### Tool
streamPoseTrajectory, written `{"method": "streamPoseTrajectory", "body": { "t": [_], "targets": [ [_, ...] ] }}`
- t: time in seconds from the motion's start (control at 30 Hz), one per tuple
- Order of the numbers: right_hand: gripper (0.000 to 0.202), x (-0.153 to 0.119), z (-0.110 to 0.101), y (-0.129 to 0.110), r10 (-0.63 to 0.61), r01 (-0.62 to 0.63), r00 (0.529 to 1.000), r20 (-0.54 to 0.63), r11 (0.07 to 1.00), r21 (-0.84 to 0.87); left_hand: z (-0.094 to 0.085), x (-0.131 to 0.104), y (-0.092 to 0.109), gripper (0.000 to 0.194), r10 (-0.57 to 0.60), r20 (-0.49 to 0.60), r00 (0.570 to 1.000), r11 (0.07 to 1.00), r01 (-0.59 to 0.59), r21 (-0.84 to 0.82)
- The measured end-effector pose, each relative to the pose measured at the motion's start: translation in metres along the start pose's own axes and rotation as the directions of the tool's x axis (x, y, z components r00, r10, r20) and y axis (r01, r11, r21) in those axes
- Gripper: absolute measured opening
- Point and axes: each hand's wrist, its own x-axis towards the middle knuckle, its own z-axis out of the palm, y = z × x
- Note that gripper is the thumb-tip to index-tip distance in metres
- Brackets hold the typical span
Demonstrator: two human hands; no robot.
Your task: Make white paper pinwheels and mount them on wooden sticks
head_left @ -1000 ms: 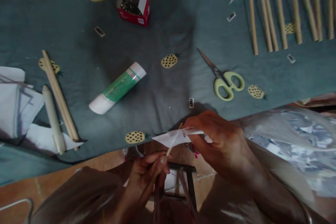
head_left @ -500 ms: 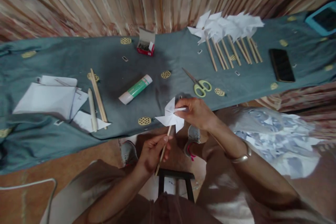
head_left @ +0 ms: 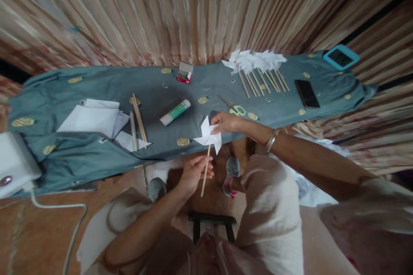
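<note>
Just over the table's front edge I hold a white paper pinwheel [head_left: 208, 136] on a wooden stick [head_left: 205, 176]. My left hand [head_left: 195, 175] is closed in a pinch around the stick below the paper. At the pinwheel's right side, my right hand [head_left: 225, 122] pinches one paper blade near the centre. Scissors [head_left: 237, 109] with light green handles lie close beyond my right hand. A glue stick [head_left: 176, 112] with a green label rests beyond the pinwheel, to the left. Finished-looking pinwheels [head_left: 258, 61] on sticks lie in a row at the back right.
On the green tablecloth [head_left: 155, 137] are a small open red box [head_left: 184, 73], white paper sheets [head_left: 90, 120], loose sticks [head_left: 139, 116], a phone [head_left: 307, 93] and a blue-framed device [head_left: 341, 57]. A white device [head_left: 16, 165] with a cable sits at left. A stool [head_left: 212, 219] stands below.
The head view has shifted, showing more of the curtain and the white device at left. Both hands keep hold of the pinwheel, and the right fingers now lie against the blade nearer its centre.
</note>
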Motion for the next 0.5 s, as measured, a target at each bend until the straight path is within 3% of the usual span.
{"method": "streamPoseTrajectory", "body": {
  "t": [0.5],
  "targets": [
    [0.018,-0.0027,-0.0070,-0.0107,0.063,-0.063,0.994,0.090,0.998,-0.001,0.0051,0.0040,-0.0066,0.045,-0.017,0.074,0.997,0.998,0.021,-0.060]
  ]
}}
